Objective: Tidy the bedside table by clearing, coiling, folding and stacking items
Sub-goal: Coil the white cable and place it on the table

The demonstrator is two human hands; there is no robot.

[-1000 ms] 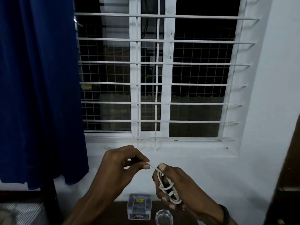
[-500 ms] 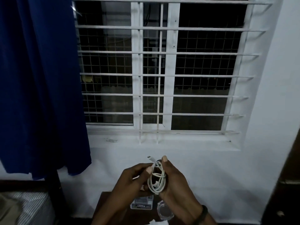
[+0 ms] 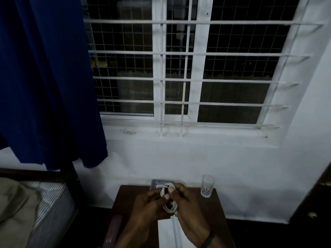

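A white cable (image 3: 169,199) is wound into a small coil and held over the dark wooden bedside table (image 3: 220,213). My left hand (image 3: 146,206) pinches the coil from the left, thumb on its loops. My right hand (image 3: 188,208) grips it from the right, with one loose end sticking out at the top left. A white folded cloth or paper (image 3: 168,233) lies on the table under my hands. A small grey box (image 3: 157,183) sits at the table's back edge, mostly hidden by the coil.
An empty clear glass (image 3: 207,186) stands at the table's back right corner. A purple flat object (image 3: 113,230) lies along the table's left edge. A bed with striped sheet (image 3: 48,208) is on the left, under a blue curtain (image 3: 50,83). A barred window (image 3: 184,68) is ahead.
The view has tilted down, showing the table top. My hands have come together and lowered; the cable end that was stretched between them is now wound into the coil.
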